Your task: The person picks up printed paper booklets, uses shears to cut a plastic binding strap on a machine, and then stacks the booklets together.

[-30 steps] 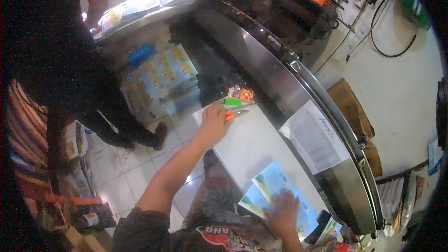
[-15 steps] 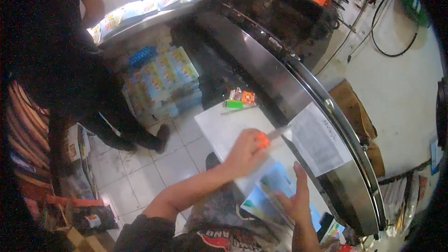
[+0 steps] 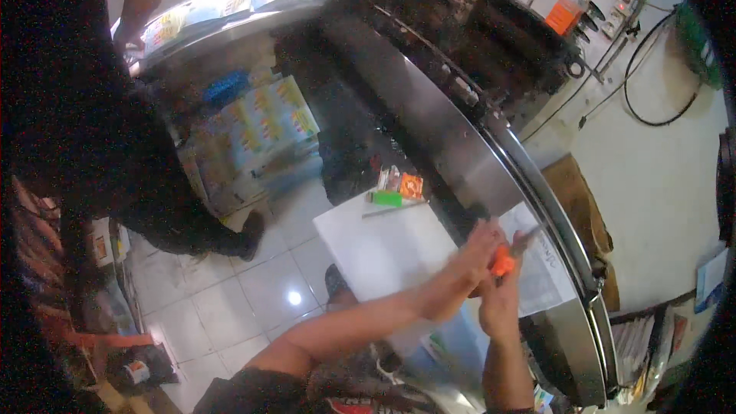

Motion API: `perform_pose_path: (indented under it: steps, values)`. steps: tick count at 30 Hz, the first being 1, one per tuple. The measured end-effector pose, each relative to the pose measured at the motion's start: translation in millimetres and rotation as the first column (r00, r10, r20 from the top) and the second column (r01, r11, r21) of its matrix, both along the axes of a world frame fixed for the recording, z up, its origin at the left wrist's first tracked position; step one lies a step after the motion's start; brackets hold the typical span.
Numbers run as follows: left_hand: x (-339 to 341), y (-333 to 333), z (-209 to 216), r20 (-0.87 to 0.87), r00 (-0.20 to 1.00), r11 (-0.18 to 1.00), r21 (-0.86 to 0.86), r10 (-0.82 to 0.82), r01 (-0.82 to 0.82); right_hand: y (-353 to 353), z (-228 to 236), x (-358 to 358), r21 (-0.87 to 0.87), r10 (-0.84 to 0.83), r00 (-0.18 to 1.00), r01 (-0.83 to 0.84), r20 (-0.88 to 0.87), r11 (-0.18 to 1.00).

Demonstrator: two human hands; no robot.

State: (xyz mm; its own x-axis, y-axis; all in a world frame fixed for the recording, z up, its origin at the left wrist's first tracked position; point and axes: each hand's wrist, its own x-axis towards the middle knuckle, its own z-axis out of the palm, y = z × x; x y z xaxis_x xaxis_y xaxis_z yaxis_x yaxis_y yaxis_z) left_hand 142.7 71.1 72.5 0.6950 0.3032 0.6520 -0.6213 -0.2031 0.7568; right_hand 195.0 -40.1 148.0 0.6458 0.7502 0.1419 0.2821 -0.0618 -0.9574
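"Two-handed now?"

"Yes. Light-blue paper leaflets (image 3: pixel 465 337) lie at my two o'clock, my right hand (image 3: pixel 502 299) lifted off them. Past them, at one o'clock, it meets my left hand (image 3: pixel 479 249) round an orange-handled metal tool (image 3: pixel 502 262); fingers blur, so I can't tell which grips."

"Meaning?"

"Neither steadies the leaflets. Beyond, at twelve, sits a small bright-green oblong (image 3: pixel 385 198)."

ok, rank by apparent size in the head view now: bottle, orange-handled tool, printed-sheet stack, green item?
1. printed-sheet stack
2. bottle
Smallest, unranked: green item and orange-handled tool. They look close, and the tool is blurred and partly covered.
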Motion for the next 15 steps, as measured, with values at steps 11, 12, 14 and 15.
perform_pose_path:
  steps: [11,12,14,15]
  values:
    - [103,93,-67,0.025,0.815,0.795,0.206,0.579,-0.571,224,117,176,-0.207,-0.015,0.447,0.444,0.894,0.872]
    - [107,92,-65,0.052,0.816,0.792,0.21,0.576,-0.573,241,118,195,-0.256,0.082,0.371,0.45,0.925,0.856]
    - [107,93,-68,0.087,0.817,0.785,0.237,0.57,-0.573,268,116,212,-0.317,0.148,0.362,0.47,0.92,0.823]
    - [107,94,-69,0.126,0.814,0.77,0.271,0.567,-0.578,280,114,217,-0.368,0.207,0.354,0.486,0.912,0.793]
